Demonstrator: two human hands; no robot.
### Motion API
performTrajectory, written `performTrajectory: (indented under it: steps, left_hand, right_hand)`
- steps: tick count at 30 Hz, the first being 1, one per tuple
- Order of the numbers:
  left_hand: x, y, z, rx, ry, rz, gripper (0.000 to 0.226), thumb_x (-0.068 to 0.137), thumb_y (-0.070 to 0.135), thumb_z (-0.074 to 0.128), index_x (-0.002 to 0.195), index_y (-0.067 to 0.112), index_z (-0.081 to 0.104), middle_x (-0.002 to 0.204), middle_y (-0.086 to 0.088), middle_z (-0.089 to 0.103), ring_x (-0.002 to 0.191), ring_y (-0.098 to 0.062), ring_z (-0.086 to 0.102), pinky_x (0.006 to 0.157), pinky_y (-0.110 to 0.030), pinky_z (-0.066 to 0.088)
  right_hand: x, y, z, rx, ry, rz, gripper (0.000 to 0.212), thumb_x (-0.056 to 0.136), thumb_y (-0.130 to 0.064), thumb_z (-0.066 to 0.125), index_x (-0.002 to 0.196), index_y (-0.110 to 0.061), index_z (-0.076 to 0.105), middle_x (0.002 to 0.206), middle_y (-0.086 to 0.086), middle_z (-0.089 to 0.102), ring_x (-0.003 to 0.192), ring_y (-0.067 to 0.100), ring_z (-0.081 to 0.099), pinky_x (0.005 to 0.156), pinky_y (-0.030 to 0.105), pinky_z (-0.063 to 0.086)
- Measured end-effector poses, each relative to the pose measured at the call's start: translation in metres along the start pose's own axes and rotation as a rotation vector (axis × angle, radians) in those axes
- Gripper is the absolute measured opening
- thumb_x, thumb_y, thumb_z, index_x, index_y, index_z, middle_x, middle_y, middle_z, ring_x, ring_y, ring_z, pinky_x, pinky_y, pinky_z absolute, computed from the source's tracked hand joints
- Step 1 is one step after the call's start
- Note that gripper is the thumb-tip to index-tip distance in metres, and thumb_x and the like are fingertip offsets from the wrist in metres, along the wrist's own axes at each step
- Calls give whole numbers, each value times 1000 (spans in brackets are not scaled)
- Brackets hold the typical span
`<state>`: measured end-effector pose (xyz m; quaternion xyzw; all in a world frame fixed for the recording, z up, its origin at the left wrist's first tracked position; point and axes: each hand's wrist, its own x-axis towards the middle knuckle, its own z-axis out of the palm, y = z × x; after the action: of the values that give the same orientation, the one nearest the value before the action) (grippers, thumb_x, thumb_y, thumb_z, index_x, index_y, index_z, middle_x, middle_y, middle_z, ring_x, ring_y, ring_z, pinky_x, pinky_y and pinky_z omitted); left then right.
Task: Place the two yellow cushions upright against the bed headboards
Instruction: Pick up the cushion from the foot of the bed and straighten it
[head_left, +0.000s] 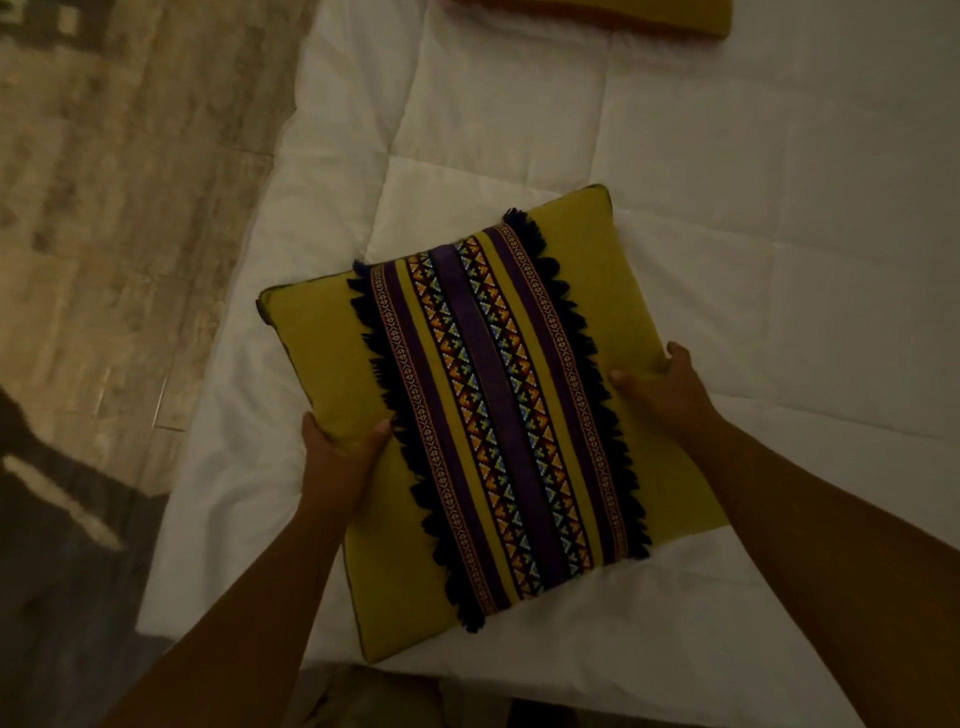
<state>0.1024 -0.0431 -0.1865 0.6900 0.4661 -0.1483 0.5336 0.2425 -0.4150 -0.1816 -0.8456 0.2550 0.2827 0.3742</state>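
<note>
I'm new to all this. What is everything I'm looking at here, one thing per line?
Patterned cushion: one, yellow with a purple and multicoloured woven band edged in dark fringe, held by its sides over the near end of the bed.
Second cushion: one, yellow, only its edge shows at the top of the frame, on the bed.
Bed cover: one, white and quilted, fills the middle and right.
Floor: pale wood-look boards, left side.
Rug: one, dark with a light mark, lower left; blurred.
Left hand: one, gripping the cushion's left edge.
Right hand: one, gripping the cushion's right edge.
</note>
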Motion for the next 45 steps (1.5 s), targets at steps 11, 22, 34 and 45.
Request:
performTrajectory:
  steps: [11,22,34,45]
  left_hand:
    - [7,13,-3,-56,-71,54,109,61,57,83,150,29,25,147,-8,48,129,-34,51,103,-59,46]
    - [24,53,-22,197,-199,235,111,60,63,81,148,28,24,142,-8,50,117,-30,57,92,-49,53]
    - [57,53,-27,240,-367,78,124,51,66,84,151,26,23,141,-9,51,114,-31,59,88,-47,55]
    - [61,55,-32,220,-413,-5,100,53,54,89,136,17,46,124,-9,64,100,-29,68,82,-48,58]
  right_hand:
    - [-6,3,1,44,30,70,97,65,-64,80,136,-11,40,131,13,55,108,32,59,90,52,54]
    - [-105,48,31,333,143,283,87,70,-53,82,134,-12,40,124,10,54,108,32,60,87,51,55]
    - [-72,66,14,317,-84,233,104,56,-59,86,139,-15,42,127,6,59,102,25,65,79,43,59]
    - [-65,73,13,506,-163,196,109,45,-60,90,136,-17,47,129,9,63,108,30,66,91,53,55]
